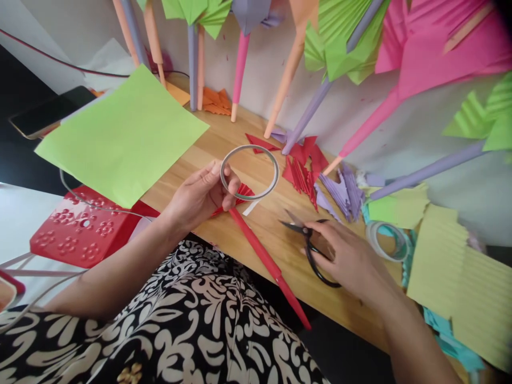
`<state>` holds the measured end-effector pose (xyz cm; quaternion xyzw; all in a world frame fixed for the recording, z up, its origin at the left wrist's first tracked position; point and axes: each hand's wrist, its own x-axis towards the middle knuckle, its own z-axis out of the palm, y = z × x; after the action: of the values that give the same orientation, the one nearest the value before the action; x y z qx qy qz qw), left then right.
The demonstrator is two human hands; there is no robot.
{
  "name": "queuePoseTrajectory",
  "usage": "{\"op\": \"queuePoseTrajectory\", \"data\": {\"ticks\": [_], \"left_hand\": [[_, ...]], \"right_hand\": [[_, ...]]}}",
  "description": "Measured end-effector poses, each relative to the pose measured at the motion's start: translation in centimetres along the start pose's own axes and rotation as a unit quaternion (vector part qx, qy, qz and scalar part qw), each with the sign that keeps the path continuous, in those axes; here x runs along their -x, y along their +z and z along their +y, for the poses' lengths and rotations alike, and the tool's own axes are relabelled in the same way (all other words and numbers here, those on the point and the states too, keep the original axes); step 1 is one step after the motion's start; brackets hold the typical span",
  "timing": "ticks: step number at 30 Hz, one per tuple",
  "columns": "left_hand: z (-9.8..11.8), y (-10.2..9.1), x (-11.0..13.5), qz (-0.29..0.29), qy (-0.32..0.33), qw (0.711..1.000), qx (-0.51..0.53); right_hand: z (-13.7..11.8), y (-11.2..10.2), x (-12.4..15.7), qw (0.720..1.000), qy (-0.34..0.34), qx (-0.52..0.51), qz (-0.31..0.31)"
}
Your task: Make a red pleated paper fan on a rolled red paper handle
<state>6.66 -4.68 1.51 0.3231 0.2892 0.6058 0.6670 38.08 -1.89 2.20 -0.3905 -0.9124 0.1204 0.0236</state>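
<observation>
My left hand (206, 189) pinches the edge of a thin roll of tape (277, 176), held up as a ring above the table. Just below it a red rolled-paper stick (258, 248) slants over the table's front edge. At the stick's upper end, partly behind my fingers, is a red pleated paper (244, 193). Beside that, a short white strip (251, 207) lies on the wood. My right hand (348, 256) has its fingers on the black handles of a pair of scissors (307, 232), whose blades are parted and point left.
A green paper sheet (124, 133) overhangs the left, near a phone (56, 112) and a red stool (80, 229). Red scraps (302, 170) and purple scraps (346, 192) lie ahead. Paper stems (308, 117) lean on the wall. Another tape roll (388, 241) and yellow paper (452, 266) are right.
</observation>
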Motion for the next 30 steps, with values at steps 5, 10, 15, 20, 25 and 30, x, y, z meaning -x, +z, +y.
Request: {"op": "queuePoseTrajectory", "data": {"ticks": [5,10,15,20,25,30], "left_hand": [[-0.1,0.5,0.6,-0.016,0.006,0.996,-0.086],[0.6,1.9,1.7,-0.079,0.045,0.954,-0.285],[1.1,3.4,3.6,-0.265,0.248,0.777,-0.514],[-0.7,2.4,5.6,-0.341,0.304,0.662,-0.594],[-0.2,0.1,6.3,-0.242,0.278,0.801,-0.472],[0.7,-0.5,5.2,-0.129,-0.033,0.921,-0.367]], "right_hand": [[1.1,0.4,2.9,0.996,0.064,0.051,0.040],[-3.7,-2.4,3.3,0.972,0.156,-0.101,0.142],[-8.0,-1.3,1.5,0.777,0.225,-0.582,0.082],[-10.7,1.9,0.0,0.626,0.264,-0.730,0.071],[-12.5,2.1,0.8,0.673,0.274,-0.665,0.171],[-13.7,1.8,1.7,0.801,0.266,-0.498,0.199]]}}
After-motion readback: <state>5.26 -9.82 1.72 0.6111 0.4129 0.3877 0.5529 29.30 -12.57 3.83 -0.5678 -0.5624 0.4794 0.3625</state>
